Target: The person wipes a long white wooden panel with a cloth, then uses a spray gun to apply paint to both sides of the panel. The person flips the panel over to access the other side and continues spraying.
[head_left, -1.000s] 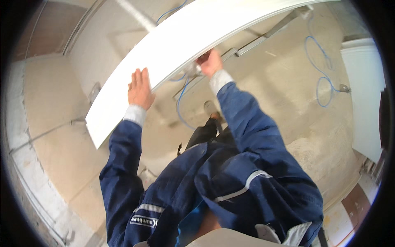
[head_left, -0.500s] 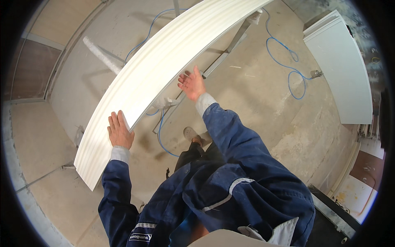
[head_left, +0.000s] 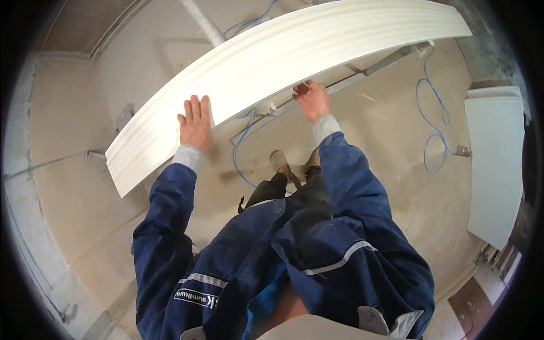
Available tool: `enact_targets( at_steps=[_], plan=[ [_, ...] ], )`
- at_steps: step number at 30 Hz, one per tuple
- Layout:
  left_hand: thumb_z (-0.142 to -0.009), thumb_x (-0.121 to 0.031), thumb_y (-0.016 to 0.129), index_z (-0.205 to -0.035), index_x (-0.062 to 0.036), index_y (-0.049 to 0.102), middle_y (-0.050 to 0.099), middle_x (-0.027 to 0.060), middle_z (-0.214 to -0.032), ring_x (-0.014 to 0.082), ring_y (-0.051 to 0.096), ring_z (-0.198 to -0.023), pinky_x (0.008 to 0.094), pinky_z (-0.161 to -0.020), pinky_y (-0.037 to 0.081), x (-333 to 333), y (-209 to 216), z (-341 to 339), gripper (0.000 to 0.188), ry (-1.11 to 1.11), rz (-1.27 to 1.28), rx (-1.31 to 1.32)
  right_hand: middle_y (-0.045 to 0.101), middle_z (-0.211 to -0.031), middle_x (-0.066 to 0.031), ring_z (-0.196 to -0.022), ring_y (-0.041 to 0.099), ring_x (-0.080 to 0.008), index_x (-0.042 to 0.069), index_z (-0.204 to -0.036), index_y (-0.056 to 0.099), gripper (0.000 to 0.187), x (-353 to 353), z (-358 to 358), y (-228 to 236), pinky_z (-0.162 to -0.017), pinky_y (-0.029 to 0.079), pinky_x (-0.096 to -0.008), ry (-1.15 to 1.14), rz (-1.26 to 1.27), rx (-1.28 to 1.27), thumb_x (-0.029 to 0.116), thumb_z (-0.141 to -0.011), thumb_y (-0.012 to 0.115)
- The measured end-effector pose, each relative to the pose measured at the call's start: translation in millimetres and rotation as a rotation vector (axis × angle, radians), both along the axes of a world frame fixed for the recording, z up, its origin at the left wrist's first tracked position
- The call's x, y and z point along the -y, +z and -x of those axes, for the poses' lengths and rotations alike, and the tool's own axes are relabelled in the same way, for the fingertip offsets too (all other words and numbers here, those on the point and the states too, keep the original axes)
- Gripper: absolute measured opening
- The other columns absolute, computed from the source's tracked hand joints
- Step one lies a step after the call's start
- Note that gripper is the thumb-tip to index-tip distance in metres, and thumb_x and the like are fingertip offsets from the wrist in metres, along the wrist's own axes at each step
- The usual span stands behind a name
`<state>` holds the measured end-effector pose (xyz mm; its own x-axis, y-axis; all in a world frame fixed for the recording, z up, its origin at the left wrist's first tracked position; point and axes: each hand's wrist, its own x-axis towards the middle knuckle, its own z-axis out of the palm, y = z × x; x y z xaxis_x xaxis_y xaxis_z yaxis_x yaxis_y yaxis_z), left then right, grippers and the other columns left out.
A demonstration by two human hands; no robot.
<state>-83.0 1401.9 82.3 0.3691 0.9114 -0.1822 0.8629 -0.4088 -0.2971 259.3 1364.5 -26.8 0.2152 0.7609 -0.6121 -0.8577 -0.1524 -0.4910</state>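
Resting straight-fingered left hand [head_left: 195,127] flat on white panel [head_left: 272,59], poising half-open right hand [head_left: 313,103] at its edge, perhaps touching

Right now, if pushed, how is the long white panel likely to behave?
The white panel is likely to flex or wobble, being long and thin-edged. It looks smooth, so the left hand, laid flat on it, may slip. Pressing its left end could tip it, since that end reaches past the wrapped support showing at the near side.
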Motion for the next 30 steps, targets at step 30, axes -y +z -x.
enact_targets(
  at_steps=[30],
  plan=[
    [-0.066, -0.010, 0.082, -0.157, -0.0114, 0.028, 0.035, 0.0196, -0.159, 0.0389, 0.038, -0.145, 0.0510, -0.107, 0.050, -15.1, 41.4, -9.2, 0.106, -0.013, 0.192, 0.111, 0.062, -0.117, -0.0121, -0.106, 0.061, -0.0261, 0.000, -0.131, 0.054, 0.039, 14.5, 56.5, 24.4, -0.098, 0.050, -0.0456, 0.194, -0.281, 0.014, 0.013, -0.094, 0.055]
  ],
)
